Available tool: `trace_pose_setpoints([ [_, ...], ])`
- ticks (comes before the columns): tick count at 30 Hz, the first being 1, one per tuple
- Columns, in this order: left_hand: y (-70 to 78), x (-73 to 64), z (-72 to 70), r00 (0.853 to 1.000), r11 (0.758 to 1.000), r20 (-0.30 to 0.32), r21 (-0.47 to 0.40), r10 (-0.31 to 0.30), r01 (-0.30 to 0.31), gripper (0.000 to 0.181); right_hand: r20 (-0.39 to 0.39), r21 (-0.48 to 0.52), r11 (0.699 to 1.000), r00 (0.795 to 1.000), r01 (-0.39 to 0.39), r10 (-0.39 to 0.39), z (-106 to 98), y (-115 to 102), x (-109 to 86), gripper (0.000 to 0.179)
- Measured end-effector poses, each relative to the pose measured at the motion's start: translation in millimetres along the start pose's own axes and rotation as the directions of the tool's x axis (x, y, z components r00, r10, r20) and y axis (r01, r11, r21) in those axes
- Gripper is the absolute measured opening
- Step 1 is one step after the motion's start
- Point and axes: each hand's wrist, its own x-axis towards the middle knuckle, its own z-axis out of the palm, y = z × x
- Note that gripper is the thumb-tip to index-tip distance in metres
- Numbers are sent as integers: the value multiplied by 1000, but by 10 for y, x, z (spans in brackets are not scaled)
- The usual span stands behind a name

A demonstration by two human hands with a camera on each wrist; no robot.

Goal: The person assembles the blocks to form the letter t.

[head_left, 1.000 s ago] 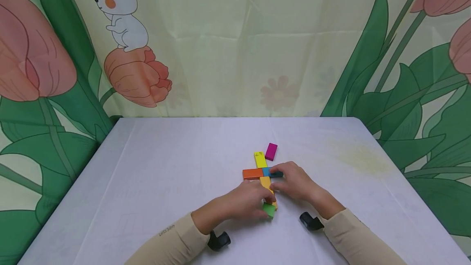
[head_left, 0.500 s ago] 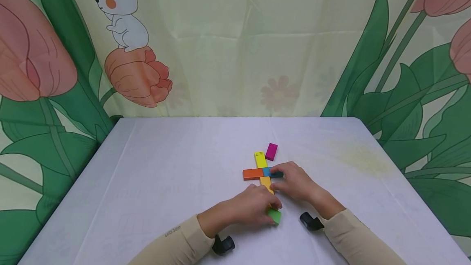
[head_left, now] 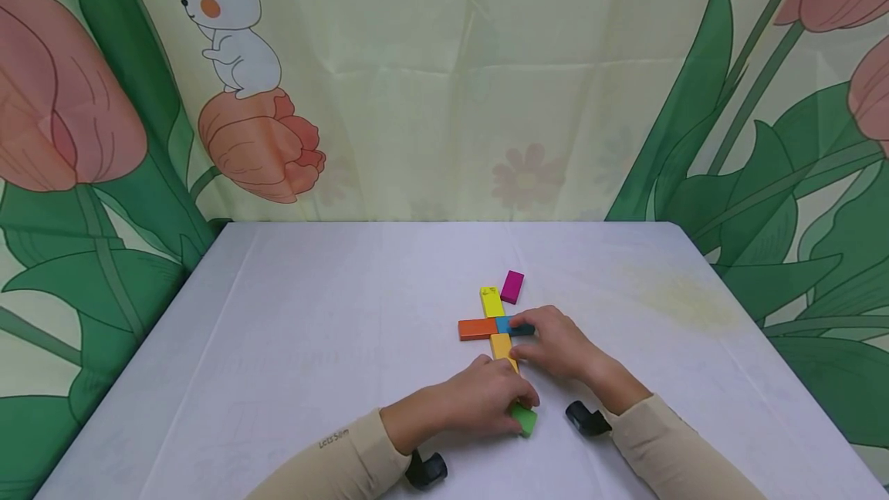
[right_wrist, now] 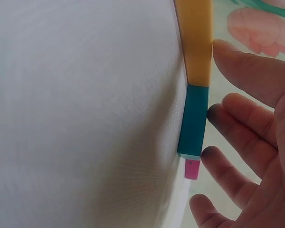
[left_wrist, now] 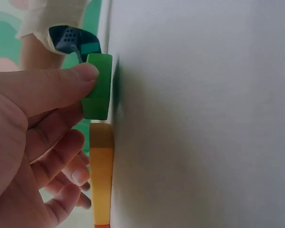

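In the head view my left hand (head_left: 475,397) is at the near end of a flat arrangement of coloured blocks. Its thumb and fingers pinch a green block (head_left: 525,420), also visible in the left wrist view beyond the end of an amber block (left_wrist: 102,173). My right hand (head_left: 561,344) touches the amber block with its thumb and a dark teal block (right_wrist: 194,121) with its fingertips, fingers only loosely bent. A blue block (head_left: 502,324) joins the teal block to an orange block (head_left: 478,329). A yellow block (head_left: 491,302) extends toward the back.
A magenta block (head_left: 512,286) lies behind the yellow one, at a slant. The white-covered table (head_left: 292,346) ends against a printed curtain (head_left: 417,83). Black wrist cameras hang below both sleeves, the left one (head_left: 427,471) close to the tabletop.
My left hand has moved nearer and slightly right, carrying the green block away from the amber block's near end. The right hand and the other blocks have stayed in place.
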Motion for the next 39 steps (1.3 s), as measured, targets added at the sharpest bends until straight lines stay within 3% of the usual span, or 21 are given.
trace_pose_setpoints([
  [16,-19,-16,48,999,1000,-38,-1,-8,8,33,3,1,1000,1000,5,-5,-8,-9,-11,48],
  [39,-33,-10,45,998,999,-43,-3,-37,37,30,7,-6,1000,1000,27,-27,-10,-14,10,48],
])
